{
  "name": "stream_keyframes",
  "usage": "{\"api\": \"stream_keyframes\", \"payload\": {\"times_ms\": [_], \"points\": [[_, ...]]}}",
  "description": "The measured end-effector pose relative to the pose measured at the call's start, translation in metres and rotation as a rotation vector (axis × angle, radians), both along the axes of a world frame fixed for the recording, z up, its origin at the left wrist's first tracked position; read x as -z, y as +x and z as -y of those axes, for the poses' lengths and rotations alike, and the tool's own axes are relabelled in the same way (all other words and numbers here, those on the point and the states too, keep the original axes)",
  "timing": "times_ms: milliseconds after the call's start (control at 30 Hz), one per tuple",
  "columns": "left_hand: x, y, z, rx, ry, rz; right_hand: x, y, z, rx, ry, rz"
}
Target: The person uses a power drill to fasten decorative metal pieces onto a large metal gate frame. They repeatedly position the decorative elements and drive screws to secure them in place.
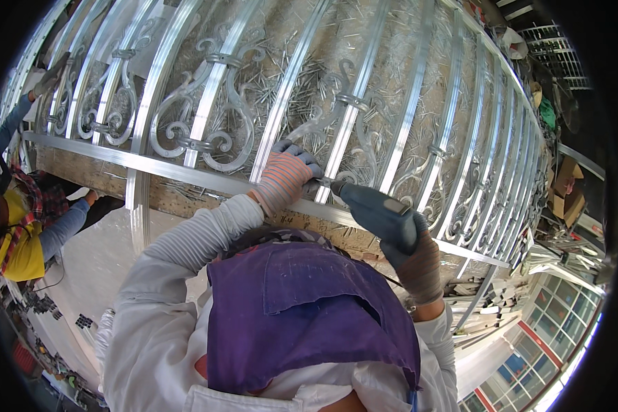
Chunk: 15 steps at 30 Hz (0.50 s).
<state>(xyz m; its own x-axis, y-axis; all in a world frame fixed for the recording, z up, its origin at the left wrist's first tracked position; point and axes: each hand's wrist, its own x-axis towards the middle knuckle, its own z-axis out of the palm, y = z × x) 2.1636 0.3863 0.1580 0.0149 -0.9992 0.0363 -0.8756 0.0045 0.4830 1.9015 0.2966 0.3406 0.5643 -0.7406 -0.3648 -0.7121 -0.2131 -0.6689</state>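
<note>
My left hand (286,175), in a striped knit glove with grey fingertips, rests at the lower rail (211,180) of a silvery metal railing panel; its fingers are bent near a scroll ornament (314,126), and whether they hold something small is hidden. On the right, my right hand (417,262), gloved alike, grips a dark power drill (381,208). The drill's tip points left and meets the base of an upright bar (340,149), close beside my left fingertips. Scroll ornaments with collars (224,59) sit around several of the bars.
Many loose metal pins (309,82) lie on the worn board under the panel. At the left a co-worker in a yellow and plaid garment (20,232) reaches a gloved hand (51,80) to the panel. Cardboard boxes (566,190) and metal offcuts (566,255) lie at the right.
</note>
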Motion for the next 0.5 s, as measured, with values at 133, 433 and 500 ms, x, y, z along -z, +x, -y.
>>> {"api": "stream_keyframes", "payload": {"times_ms": [133,433,500], "points": [[0.008,0.003,0.001,0.020,-0.038,0.031,-0.021,0.027,0.001,-0.292,-0.199,-0.180],[0.009,0.003,0.000,0.022,-0.058,-0.105,-0.040,0.073,0.018,-0.429,-0.161,-0.407],[0.006,0.007,0.001,0.054,-0.014,-0.107,-0.041,0.078,0.021,-0.468,-0.173,-0.424]]}}
